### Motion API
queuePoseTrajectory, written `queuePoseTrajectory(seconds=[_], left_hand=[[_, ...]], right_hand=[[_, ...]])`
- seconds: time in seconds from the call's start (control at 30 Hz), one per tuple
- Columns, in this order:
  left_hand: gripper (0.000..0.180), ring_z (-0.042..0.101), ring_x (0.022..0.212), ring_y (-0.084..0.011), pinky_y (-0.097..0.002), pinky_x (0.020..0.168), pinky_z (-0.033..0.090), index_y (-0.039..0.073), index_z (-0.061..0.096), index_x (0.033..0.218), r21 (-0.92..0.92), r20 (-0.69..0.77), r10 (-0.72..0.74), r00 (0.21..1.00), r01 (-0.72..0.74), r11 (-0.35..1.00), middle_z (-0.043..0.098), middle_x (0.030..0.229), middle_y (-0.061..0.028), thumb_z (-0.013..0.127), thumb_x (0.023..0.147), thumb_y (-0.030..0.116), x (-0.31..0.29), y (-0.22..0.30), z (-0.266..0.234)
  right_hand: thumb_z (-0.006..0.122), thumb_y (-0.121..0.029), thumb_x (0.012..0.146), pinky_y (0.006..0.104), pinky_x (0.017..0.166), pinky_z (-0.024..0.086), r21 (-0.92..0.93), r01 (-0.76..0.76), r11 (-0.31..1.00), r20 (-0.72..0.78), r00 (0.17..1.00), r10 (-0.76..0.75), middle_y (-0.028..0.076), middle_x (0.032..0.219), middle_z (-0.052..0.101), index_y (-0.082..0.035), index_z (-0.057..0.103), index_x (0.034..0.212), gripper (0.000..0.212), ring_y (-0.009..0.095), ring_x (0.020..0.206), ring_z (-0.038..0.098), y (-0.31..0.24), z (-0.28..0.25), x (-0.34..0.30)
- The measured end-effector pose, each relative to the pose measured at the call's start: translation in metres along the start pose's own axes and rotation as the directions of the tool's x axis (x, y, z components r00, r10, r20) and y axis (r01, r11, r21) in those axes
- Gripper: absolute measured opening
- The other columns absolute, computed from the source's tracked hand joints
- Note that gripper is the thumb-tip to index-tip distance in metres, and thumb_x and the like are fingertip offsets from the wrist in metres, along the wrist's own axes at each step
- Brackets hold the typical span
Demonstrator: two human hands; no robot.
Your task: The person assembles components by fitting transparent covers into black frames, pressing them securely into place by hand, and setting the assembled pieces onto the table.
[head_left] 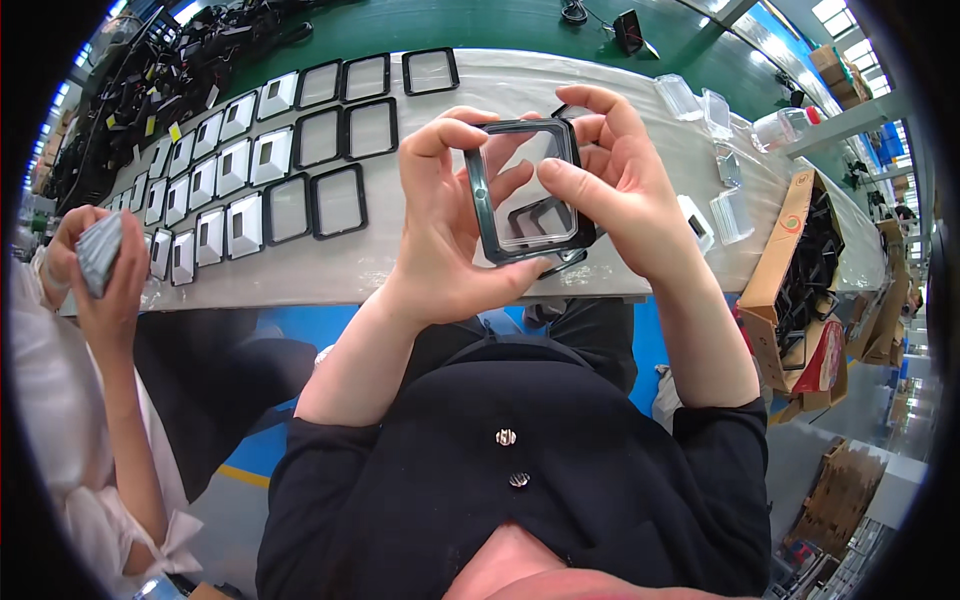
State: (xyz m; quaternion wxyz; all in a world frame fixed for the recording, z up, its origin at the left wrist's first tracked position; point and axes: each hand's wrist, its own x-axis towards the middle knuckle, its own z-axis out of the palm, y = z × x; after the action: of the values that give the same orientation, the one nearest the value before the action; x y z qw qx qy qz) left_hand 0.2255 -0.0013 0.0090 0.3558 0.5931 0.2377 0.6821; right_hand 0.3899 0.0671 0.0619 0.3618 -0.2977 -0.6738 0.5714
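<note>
- We have the left hand point(435, 240) and right hand point(635, 195) both grasping one black frame point(482, 205) with a clear pane point(502, 225), held up above the near edge of the table point(330, 275).
- Left grip: thumb along the lower rim, fingers at the upper left and behind. We see a slip risk if that thumb eases off.
- Right grip: thumb over the pane near the right rim, fingers curled behind. Bare skin here could smudge the pane; a hard push could bow it or pop it loose.
- We can't tell how firmly the pane sits; if it's loose, tilting the frame could drop it.
- A dark piece point(565, 265) shows below the frame; we can't tell whether it's held or lying on the table. Lowering onto it could scratch the pane.
- To the left, black frames point(349, 130) and white-centred units point(243, 225) lie close together in rows; a careless set-down could knock them askew.
- To the right, clear plastic pieces point(732, 217) lie near the forearm; a wide elbow swing might sweep them off.
</note>
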Motion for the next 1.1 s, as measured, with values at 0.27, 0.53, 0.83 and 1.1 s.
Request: queuePoseTrajectory(seconds=[0.27, 0.53, 0.83, 1.1], left_hand=[[0.116, 0.042, 0.138, -0.0323, -0.0431, 0.109, 0.044, 0.01, 0.009, 0.147, 0.22, 0.063, 0.132, 0.989, -0.143, 0.965, 0.026, 0.141, -0.0118, 0.087, 0.062, 0.002, -0.009, 0.018, -0.007], [0.11, 0.046, 0.135, -0.0329, -0.0399, 0.107, 0.046, 0.009, 0.016, 0.147, 0.221, 0.028, 0.141, 0.99, -0.143, 0.965, 0.027, 0.141, -0.0131, 0.086, 0.062, 0.001, -0.011, 0.022, -0.002], [0.106, 0.049, 0.132, -0.0359, -0.0385, 0.104, 0.049, 0.007, 0.02, 0.145, 0.217, 0.021, 0.165, 0.986, -0.165, 0.962, 0.03, 0.138, -0.0136, 0.086, 0.062, 0.0, -0.013, 0.022, 0.001], [0.101, 0.051, 0.125, -0.0336, -0.042, 0.103, 0.044, 0.004, 0.033, 0.143, 0.706, -0.08, -0.088, 0.993, 0.118, 0.698, 0.044, 0.135, -0.0179, 0.083, 0.056, 0.003, -0.052, 0.012, -0.028]], right_hand=[[0.074, -0.009, 0.088, 0.0236, 0.072, 0.05, 0.396, -0.278, 0.875, 0.245, 0.951, 0.191, 0.004, 0.088, 0.065, 0.001, 0.042, 0.135, 0.058, 0.009, 0.077, 0.062, -0.021, 0.007, -0.004], [0.072, -0.006, 0.086, 0.0213, 0.07, 0.05, 0.329, -0.225, 0.917, 0.239, 0.959, 0.15, 0.002, 0.087, 0.064, 0.0, 0.043, 0.134, 0.057, 0.006, 0.077, 0.061, -0.018, 0.008, -0.011], [0.072, -0.007, 0.087, 0.0198, 0.07, 0.049, 0.336, -0.218, 0.916, 0.225, 0.963, 0.147, 0.003, 0.088, 0.064, 0.0, 0.04, 0.134, 0.057, 0.005, 0.077, 0.061, -0.021, 0.009, -0.017], [0.071, -0.004, 0.087, 0.0217, 0.071, 0.049, -0.246, -0.204, 0.948, 0.111, 0.965, 0.237, 0.006, 0.095, 0.065, -0.003, 0.035, 0.14, 0.064, 0.006, 0.08, 0.06, 0.036, 0.038, -0.005]])
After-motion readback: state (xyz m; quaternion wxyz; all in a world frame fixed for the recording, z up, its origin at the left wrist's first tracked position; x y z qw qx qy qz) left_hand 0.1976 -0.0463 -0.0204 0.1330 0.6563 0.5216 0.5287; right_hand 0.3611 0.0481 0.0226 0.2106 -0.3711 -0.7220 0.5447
